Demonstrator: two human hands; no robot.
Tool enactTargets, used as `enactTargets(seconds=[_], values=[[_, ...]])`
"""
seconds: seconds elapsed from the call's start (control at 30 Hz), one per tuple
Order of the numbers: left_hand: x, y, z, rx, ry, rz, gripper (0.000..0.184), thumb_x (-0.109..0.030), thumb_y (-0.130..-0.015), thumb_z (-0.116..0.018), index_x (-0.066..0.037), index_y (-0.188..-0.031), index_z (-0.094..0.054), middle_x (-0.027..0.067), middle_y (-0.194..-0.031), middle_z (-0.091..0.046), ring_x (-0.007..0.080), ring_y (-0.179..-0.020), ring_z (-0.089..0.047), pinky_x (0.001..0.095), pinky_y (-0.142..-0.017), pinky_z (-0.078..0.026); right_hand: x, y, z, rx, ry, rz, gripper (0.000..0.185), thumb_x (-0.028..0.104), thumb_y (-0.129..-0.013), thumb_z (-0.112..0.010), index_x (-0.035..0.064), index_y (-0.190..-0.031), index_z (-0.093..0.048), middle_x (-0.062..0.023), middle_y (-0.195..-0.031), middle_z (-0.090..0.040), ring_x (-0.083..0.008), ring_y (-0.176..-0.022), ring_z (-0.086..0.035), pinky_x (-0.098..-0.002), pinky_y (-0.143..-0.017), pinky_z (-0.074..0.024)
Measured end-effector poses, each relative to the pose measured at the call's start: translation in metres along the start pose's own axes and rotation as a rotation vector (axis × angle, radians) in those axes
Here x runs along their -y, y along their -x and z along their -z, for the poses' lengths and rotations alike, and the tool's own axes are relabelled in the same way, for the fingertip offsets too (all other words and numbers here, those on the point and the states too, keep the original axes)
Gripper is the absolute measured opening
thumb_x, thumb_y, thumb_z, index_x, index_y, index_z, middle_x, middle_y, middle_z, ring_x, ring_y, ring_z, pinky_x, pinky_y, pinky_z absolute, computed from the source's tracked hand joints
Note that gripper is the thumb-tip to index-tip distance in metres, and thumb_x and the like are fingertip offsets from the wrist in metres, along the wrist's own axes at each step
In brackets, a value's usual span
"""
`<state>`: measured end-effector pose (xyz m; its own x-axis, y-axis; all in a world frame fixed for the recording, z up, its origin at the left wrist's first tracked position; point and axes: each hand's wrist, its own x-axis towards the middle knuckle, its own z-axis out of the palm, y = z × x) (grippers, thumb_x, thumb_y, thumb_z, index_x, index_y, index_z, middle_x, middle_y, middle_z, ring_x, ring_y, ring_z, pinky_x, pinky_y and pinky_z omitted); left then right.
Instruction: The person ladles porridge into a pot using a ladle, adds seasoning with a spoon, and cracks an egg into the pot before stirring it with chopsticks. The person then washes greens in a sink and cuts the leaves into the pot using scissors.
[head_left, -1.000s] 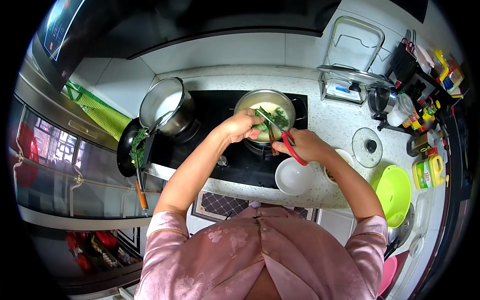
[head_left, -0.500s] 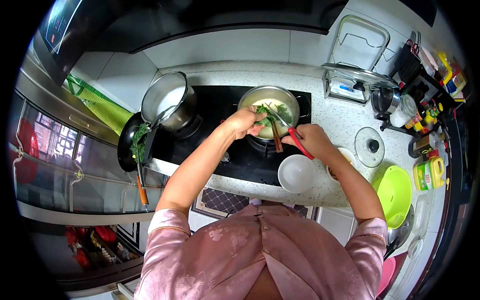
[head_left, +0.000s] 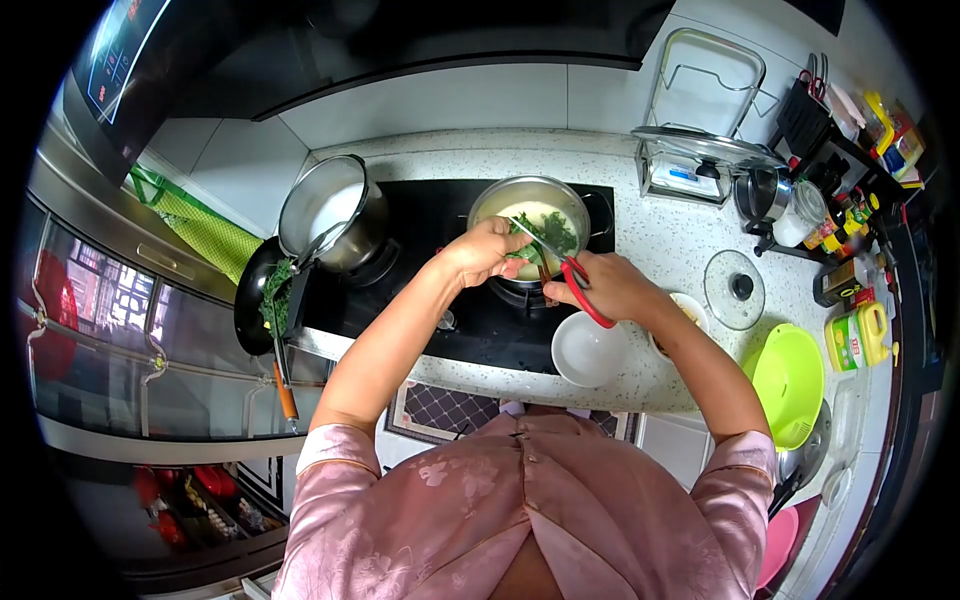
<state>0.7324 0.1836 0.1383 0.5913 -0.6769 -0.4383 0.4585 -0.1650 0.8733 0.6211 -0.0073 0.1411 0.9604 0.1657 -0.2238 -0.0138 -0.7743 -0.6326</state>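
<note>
My left hand [head_left: 487,252] pinches a bunch of leafy greens [head_left: 522,244] over the left part of a steel pot [head_left: 485,200] on the hob. My right hand [head_left: 603,284] is closed around red-handled scissors [head_left: 588,300], whose blades reach to the greens. Cut greens [head_left: 556,232] float in the pale liquid in the pot. Brown chopsticks [head_left: 547,284] stand in the pot between my hands, their ends close to my right fingers. A white bowl [head_left: 588,350] sits just below my right hand.
A tall pot [head_left: 372,225] stands at the hob's left, beside a black pan [head_left: 250,305] holding greens. To the right are a glass lid [head_left: 722,290], a green basin [head_left: 790,385], a yellow bottle [head_left: 857,338] and a steel rack [head_left: 685,185].
The scissor blades were more apart half a second ago and now look closer together over the greens. My right hand has moved slightly left and down. The whole view has shifted slightly.
</note>
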Motion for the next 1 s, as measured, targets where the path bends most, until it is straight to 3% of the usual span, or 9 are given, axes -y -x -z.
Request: enactTargets(seconds=[0.13,0.2,0.37,0.53,0.6,0.73,0.8,1.0], values=[[-0.001,0.003,-0.002,-0.025,-0.021,0.016,0.016,-0.01,-0.089,-0.053,0.003,-0.098,-0.048,0.0043,-0.074,-0.051,0.0089,-0.05,-0.045,0.0201,-0.042,-0.039,-0.001,0.001,0.0,-0.054,0.084,0.026,0.057,0.059,-0.073,-0.061,0.0057,-0.091,-0.061,-0.0152,-0.078,-0.064,-0.0328,-0.076,-0.062,-0.0386,-0.07,-0.0471],[0.001,0.004,-0.001,-0.033,-0.014,0.007,0.016,-0.01,-0.089,-0.054,0.002,-0.098,-0.048,0.0034,-0.073,-0.05,0.0084,-0.05,-0.044,0.0197,-0.042,-0.039,0.001,0.004,0.0,-0.172,-0.013,0.082,0.06,0.061,-0.068,-0.065,0.0012,-0.069,-0.059,-0.0158,-0.065,-0.06,-0.0343,-0.066,-0.06,-0.0404,-0.063,-0.0464],[0.009,0.004,0.001,0.0,0.149,-0.023,0.015,-0.011,-0.088,-0.057,0.0,-0.095,-0.049,0.0032,-0.07,-0.052,0.0069,-0.047,-0.044,0.0197,-0.04,-0.038,0.011,0.01,0.004,-0.235,0.011,0.012,0.056,0.058,-0.067,-0.067,0.0025,-0.068,-0.06,-0.0146,-0.063,-0.06,-0.0335,-0.064,-0.06,-0.0407,-0.06,-0.0459],[0.013,0.0,0.001,-0.14,0.081,-0.028,0.014,-0.009,-0.09,-0.052,0.003,-0.095,-0.05,0.012,-0.071,-0.053,0.007,-0.044,-0.043,0.0203,-0.039,-0.037,0.005,0.003,0.0,-0.246,0.061,0.024,0.057,0.059,-0.067,-0.065,0.0021,-0.063,-0.059,-0.0156,-0.059,-0.058,-0.0341,-0.061,-0.059,-0.0411,-0.058,-0.0451],[0.009,0.001,0.001,-0.152,0.059,-0.02,0.013,-0.008,-0.09,-0.052,0.003,-0.094,-0.05,0.0113,-0.07,-0.053,0.0069,-0.044,-0.042,0.0204,-0.038,-0.036,0.002,0.0,-0.001,-0.264,0.06,0.067,0.06,0.059,-0.067,-0.065,0.0006,-0.059,-0.057,-0.0163,-0.057,-0.056,-0.0352,-0.06,-0.058,-0.0411,-0.057,-0.0449],[0.008,-0.001,0.004,-0.27,0.015,0.011,0.011,-0.01,-0.089,-0.053,0.001,-0.091,-0.053,0.0061,-0.062,-0.052,0.0064,-0.041,-0.04,0.0201,-0.037,-0.03,-0.006,-0.002,0.001,-0.208,-0.004,0.039,0.058,0.058,-0.068,-0.065,0.0005,-0.058,-0.057,-0.0167,-0.057,-0.055,-0.036,-0.059,-0.057,-0.0407,-0.057,-0.0447],[0.008,-0.001,0.011,-0.251,0.036,-0.008,0.01,-0.009,-0.089,-0.053,0.001,-0.091,-0.053,0.0058,-0.062,-0.052,0.0062,-0.041,-0.039,0.0202,-0.037,-0.029,-0.007,0.0,0.003,-0.159,0.051,0.007,0.056,0.058,-0.073,-0.061,0.0024,-0.066,-0.062,-0.0134,-0.062,-0.059,-0.0289,-0.06,-0.058,-0.0369,-0.059,-0.0437],[0.001,0.003,0.002,-0.217,-0.008,-0.048,0.01,-0.01,-0.089,-0.053,0.0,-0.09,-0.053,0.0028,-0.062,-0.052,0.0058,-0.045,-0.044,0.0193,-0.038,-0.031,0.008,-0.002,0.004,0.042,-0.037,0.008,0.053,0.057,-0.079,-0.053,0.0069,-0.072,-0.066,-0.007,-0.065,-0.062,-0.0225,-0.063,-0.06,-0.0343,-0.064,-0.0454]])
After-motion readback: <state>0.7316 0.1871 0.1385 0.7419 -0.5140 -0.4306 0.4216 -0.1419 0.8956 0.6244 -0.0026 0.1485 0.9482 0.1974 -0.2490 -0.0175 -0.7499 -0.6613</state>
